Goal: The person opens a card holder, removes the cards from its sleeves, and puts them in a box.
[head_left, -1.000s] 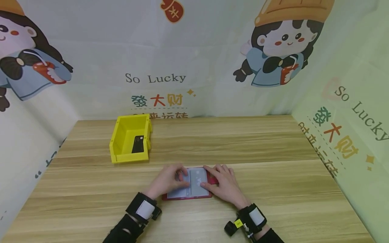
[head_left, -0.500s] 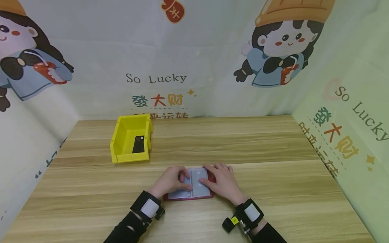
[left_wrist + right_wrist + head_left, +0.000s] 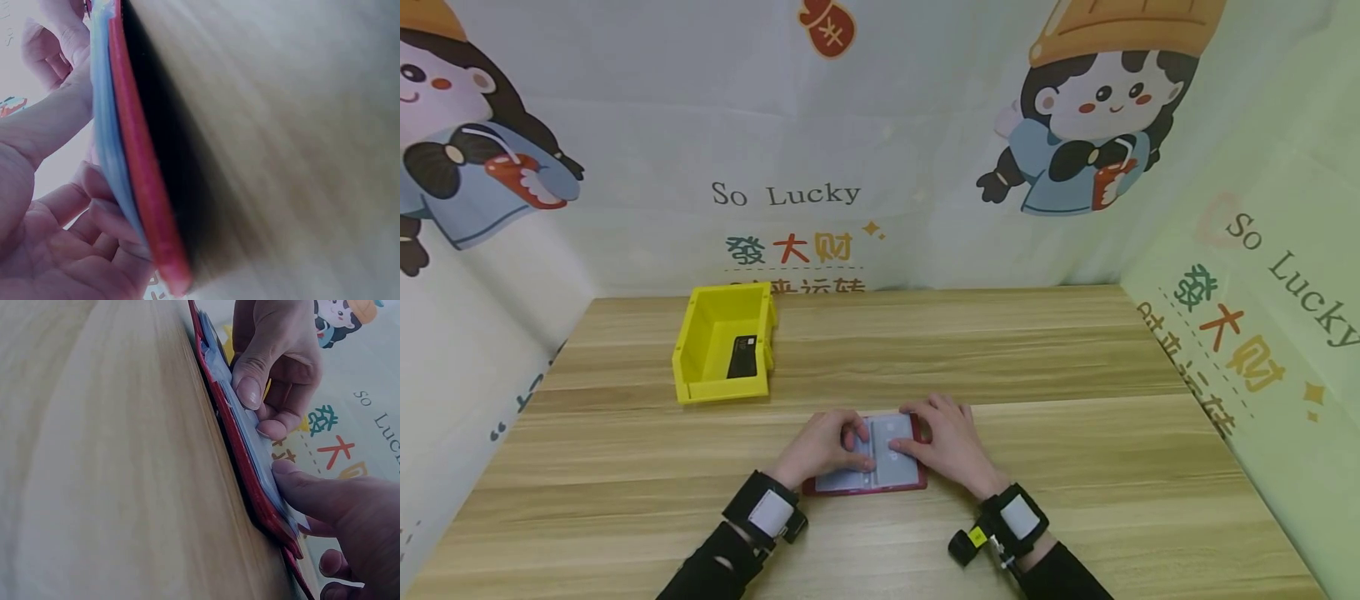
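Note:
A red card holder [image 3: 897, 471] lies spread on the wooden table, its clear plastic sleeves facing up. On its left-hand sleeves rests my left hand [image 3: 822, 446], with the thumb low near the middle fold and the fingers curled toward it. My right hand [image 3: 951, 446] grips the right side, thumb on the sleeve and fingertips at the upper edge and red border. In the right wrist view the stacked sleeves [image 3: 262, 459] stand a little above the red cover [image 3: 240, 453]. A pale card-like edge [image 3: 302, 519] shows beside the right thumb. The fingers hide part of the sleeves.
Behind and to the left stands a yellow bin [image 3: 703, 342] with a black card [image 3: 742, 357] inside. Printed cloth [image 3: 925, 167] walls in the back and sides of the table [image 3: 1075, 417]. Both wrists wear black straps with cameras.
My left hand has shifted slightly right along the sleeves. The right hand's wrist has turned a little, its thumb has moved slightly left, and the lettering on the right sleeve is no longer clearly seen.

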`<action>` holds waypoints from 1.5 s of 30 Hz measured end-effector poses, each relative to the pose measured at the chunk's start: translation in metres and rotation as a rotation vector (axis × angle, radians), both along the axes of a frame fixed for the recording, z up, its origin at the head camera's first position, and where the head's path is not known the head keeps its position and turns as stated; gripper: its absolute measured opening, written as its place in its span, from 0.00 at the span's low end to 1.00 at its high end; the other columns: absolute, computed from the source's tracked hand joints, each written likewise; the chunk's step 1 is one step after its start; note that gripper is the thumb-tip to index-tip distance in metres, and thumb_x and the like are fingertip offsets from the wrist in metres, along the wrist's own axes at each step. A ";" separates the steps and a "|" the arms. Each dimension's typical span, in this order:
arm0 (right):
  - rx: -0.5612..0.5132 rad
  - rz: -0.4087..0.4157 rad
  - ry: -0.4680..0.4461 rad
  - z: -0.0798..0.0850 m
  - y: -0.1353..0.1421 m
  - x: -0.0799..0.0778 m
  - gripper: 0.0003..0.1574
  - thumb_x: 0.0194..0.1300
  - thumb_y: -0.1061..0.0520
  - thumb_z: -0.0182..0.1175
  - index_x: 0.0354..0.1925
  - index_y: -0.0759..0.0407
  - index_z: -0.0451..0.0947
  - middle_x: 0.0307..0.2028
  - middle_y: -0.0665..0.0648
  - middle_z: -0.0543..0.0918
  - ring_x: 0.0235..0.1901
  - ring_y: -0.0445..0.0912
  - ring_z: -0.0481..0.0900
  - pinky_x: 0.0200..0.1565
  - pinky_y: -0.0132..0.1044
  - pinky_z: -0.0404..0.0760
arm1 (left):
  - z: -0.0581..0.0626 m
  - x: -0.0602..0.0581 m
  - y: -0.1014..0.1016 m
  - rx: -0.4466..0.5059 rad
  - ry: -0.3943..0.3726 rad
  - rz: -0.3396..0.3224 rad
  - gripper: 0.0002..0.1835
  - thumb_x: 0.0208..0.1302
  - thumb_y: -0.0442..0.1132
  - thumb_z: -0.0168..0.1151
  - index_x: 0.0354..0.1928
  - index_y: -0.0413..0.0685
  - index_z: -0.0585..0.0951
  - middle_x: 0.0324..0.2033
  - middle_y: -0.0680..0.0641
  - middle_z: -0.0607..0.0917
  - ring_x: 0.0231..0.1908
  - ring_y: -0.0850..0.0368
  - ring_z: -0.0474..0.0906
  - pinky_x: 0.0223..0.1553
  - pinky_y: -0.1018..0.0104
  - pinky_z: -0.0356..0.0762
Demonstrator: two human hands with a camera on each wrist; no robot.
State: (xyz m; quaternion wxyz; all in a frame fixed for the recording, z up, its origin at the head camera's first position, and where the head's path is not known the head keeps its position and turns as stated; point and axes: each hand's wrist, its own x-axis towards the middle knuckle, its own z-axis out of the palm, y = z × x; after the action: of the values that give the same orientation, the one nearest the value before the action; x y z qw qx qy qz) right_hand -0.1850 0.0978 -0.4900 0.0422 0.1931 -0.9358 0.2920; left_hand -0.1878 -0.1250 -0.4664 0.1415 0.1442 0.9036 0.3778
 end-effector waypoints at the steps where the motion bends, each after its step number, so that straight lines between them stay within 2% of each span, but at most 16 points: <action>1: -0.007 -0.004 -0.003 0.000 0.000 0.000 0.29 0.59 0.41 0.72 0.54 0.53 0.82 0.42 0.51 0.80 0.46 0.48 0.74 0.48 0.44 0.61 | 0.000 0.000 0.000 0.000 -0.001 0.001 0.17 0.49 0.39 0.80 0.37 0.45 0.81 0.24 0.51 0.73 0.26 0.59 0.67 0.28 0.71 0.60; 6: -0.058 -0.033 -0.029 -0.003 -0.002 0.000 0.26 0.60 0.43 0.72 0.51 0.53 0.80 0.37 0.49 0.78 0.40 0.45 0.71 0.47 0.42 0.58 | -0.001 0.000 -0.001 0.007 0.002 -0.003 0.17 0.49 0.39 0.80 0.37 0.46 0.81 0.24 0.51 0.73 0.26 0.59 0.67 0.28 0.71 0.60; 10: -0.108 -0.048 -0.028 -0.006 -0.004 0.003 0.19 0.61 0.45 0.71 0.43 0.53 0.78 0.30 0.47 0.72 0.34 0.42 0.67 0.46 0.41 0.56 | -0.001 0.000 -0.002 0.019 0.014 -0.016 0.17 0.50 0.39 0.80 0.37 0.45 0.81 0.24 0.51 0.73 0.26 0.59 0.67 0.28 0.71 0.60; 16: -0.149 -0.053 0.019 -0.010 -0.007 0.012 0.13 0.64 0.47 0.69 0.32 0.51 0.78 0.24 0.45 0.69 0.30 0.41 0.65 0.46 0.42 0.55 | -0.001 0.001 -0.003 0.046 -0.002 -0.015 0.16 0.51 0.39 0.79 0.37 0.45 0.81 0.24 0.51 0.73 0.26 0.59 0.68 0.27 0.71 0.61; 24: -0.201 -0.037 0.059 -0.011 -0.011 0.022 0.15 0.65 0.49 0.67 0.24 0.49 0.75 0.21 0.41 0.68 0.29 0.38 0.63 0.46 0.40 0.54 | -0.003 0.002 -0.006 0.100 0.004 -0.021 0.10 0.63 0.43 0.71 0.38 0.45 0.83 0.26 0.51 0.77 0.27 0.60 0.69 0.27 0.73 0.64; 29: -0.185 -0.011 0.128 -0.008 -0.016 0.029 0.22 0.62 0.46 0.68 0.20 0.51 0.69 0.20 0.42 0.67 0.29 0.37 0.63 0.45 0.40 0.54 | -0.003 0.002 -0.007 0.121 0.021 0.042 0.12 0.71 0.45 0.62 0.41 0.44 0.86 0.29 0.50 0.80 0.30 0.60 0.71 0.30 0.71 0.67; 33: -0.148 0.000 0.198 -0.007 -0.021 0.034 0.23 0.59 0.43 0.70 0.22 0.52 0.70 0.21 0.44 0.70 0.31 0.39 0.66 0.45 0.42 0.57 | 0.000 0.004 -0.006 0.139 0.016 0.103 0.14 0.72 0.47 0.60 0.40 0.44 0.86 0.27 0.50 0.81 0.28 0.60 0.73 0.30 0.69 0.69; 38: -0.114 0.017 0.263 -0.006 -0.027 0.038 0.17 0.58 0.42 0.71 0.33 0.52 0.81 0.27 0.46 0.80 0.34 0.40 0.72 0.48 0.45 0.63 | 0.003 0.006 -0.005 0.167 0.033 0.136 0.16 0.73 0.48 0.60 0.43 0.44 0.87 0.25 0.50 0.83 0.27 0.60 0.75 0.32 0.69 0.70; 40: -0.088 0.025 0.292 -0.005 -0.029 0.041 0.20 0.58 0.41 0.71 0.39 0.54 0.84 0.29 0.47 0.82 0.35 0.41 0.74 0.49 0.46 0.65 | 0.004 0.006 -0.005 0.179 0.034 0.153 0.16 0.72 0.49 0.60 0.46 0.44 0.87 0.24 0.50 0.84 0.27 0.60 0.75 0.32 0.68 0.69; 45: -0.022 0.040 0.345 -0.002 -0.036 0.044 0.26 0.56 0.37 0.71 0.43 0.55 0.86 0.32 0.48 0.85 0.36 0.41 0.77 0.49 0.44 0.68 | 0.008 0.007 -0.004 0.206 0.041 0.200 0.19 0.71 0.52 0.61 0.48 0.44 0.87 0.25 0.49 0.87 0.26 0.60 0.78 0.30 0.69 0.70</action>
State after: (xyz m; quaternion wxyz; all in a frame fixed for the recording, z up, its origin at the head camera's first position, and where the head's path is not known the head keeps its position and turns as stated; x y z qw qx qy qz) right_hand -0.1407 0.0615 -0.4918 0.1985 0.2586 -0.9073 0.2656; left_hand -0.1809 -0.1294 -0.4586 0.0691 0.0748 0.8726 0.4777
